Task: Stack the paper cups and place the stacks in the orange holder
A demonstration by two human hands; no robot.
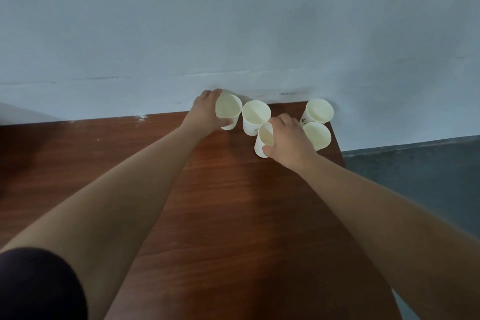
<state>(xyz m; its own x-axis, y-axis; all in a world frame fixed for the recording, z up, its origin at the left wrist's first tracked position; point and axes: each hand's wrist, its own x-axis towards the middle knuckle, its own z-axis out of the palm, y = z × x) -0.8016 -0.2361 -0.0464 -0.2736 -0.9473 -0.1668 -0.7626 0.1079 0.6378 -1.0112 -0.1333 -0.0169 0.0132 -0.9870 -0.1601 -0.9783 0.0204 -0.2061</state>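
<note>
On the far part of the wooden surface (pixel 228 215), by the wall (pixel 233 21), the left hand (pixel 204 112) curls its fingers round the leftmost cup (pixel 228 113), which tilts. Just right stands a free cup (pixel 255 117). The right hand (pixel 285 140) grips the nearest cup (pixel 263 141). Two more cups stand at the right edge, the near one (pixel 318 136) and the far one (pixel 320 110).

Matt paper on grained wood

The paper cups (pixel 256 114) look smooth and matt — the table (pixel 233 215) shows reddish wood grain with a soft sheen.
</note>
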